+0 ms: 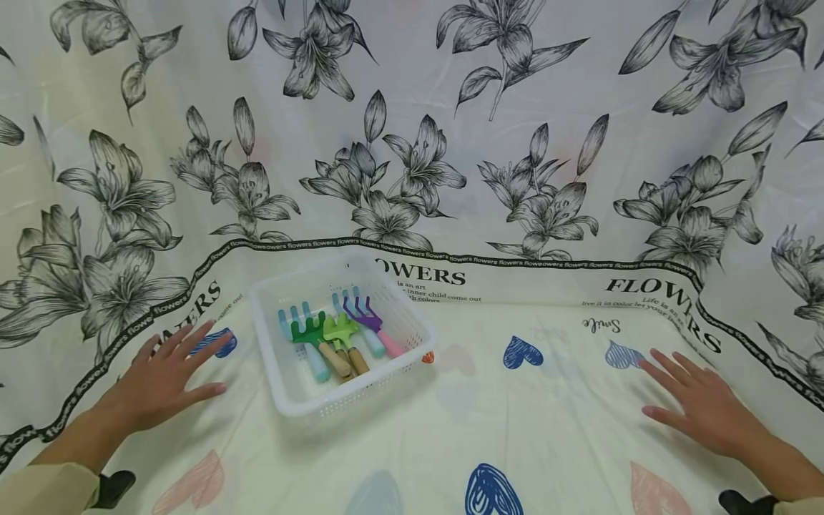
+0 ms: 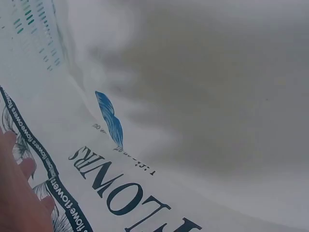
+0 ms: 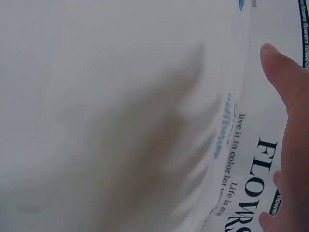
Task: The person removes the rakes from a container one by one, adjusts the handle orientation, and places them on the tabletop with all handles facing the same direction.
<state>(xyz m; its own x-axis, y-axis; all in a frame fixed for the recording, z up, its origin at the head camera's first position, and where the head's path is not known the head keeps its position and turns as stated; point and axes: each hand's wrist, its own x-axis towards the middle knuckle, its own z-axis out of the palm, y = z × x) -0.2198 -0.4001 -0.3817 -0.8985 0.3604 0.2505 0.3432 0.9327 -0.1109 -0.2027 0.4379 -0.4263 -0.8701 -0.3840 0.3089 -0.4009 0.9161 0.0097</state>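
Note:
My left hand (image 1: 157, 386) is spread with fingers apart, just left of a white plastic basket (image 1: 283, 400) and apart from it. Inside the basket lie several small toy garden tools: a dark green rake (image 1: 310, 329), a light green rake (image 1: 340, 327) with a wooden handle, a purple fork (image 1: 364, 315) with a pink handle, and light blue tools (image 1: 315, 363) partly under them. Far to the right, my right hand (image 1: 708, 408) is also spread and holds nothing. Each wrist view shows only part of its hand, the left (image 2: 21, 188) and the right (image 3: 294, 135), over the cloth.
A pale cloth (image 1: 438, 443) printed with hearts covers the surface. Behind it rises a white flower-printed curtain (image 1: 412, 107), with a black lettered band along the fold. The basket's perforated side (image 2: 34, 29) shows at the left wrist view's upper left.

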